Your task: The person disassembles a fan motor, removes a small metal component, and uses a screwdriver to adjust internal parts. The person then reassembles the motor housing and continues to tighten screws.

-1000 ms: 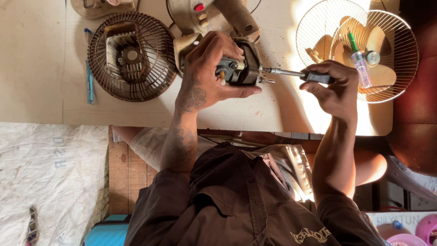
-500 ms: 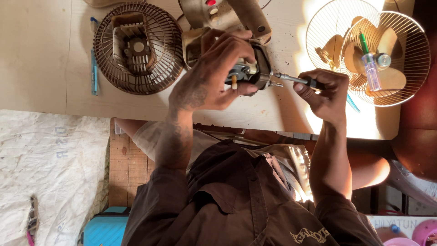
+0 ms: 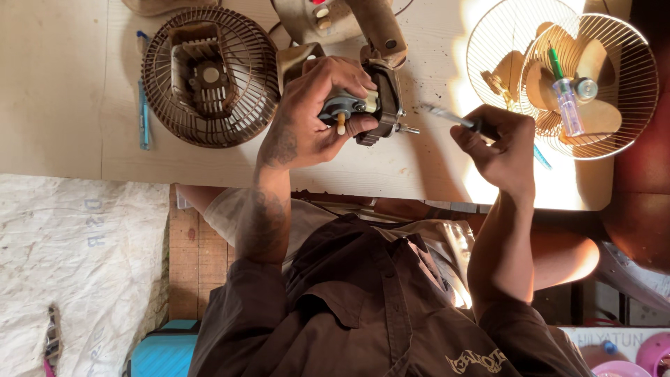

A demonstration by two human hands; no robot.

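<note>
Left hand: the left hand (image 3: 314,112) is clamped around the fan motor (image 3: 366,108), above the desk (image 3: 63,84) middle.
Right hand: the right hand (image 3: 499,150) is closed on a screwdriver (image 3: 453,120), tip just beside the motor shaft.

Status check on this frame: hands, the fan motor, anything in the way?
Left hand clamped around fan motor. Right hand grips screwdriver, tip just off the motor shaft. Fan guards either side, none between.

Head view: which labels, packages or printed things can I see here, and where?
White woven sheet, lower left: faint blue print.
Brown shirt, bottom: cream stitched emblem.
White printed panel, bottom right, beside pink tubs.
Clear tube with green cap, in the wire fan guard, upper right.
</note>
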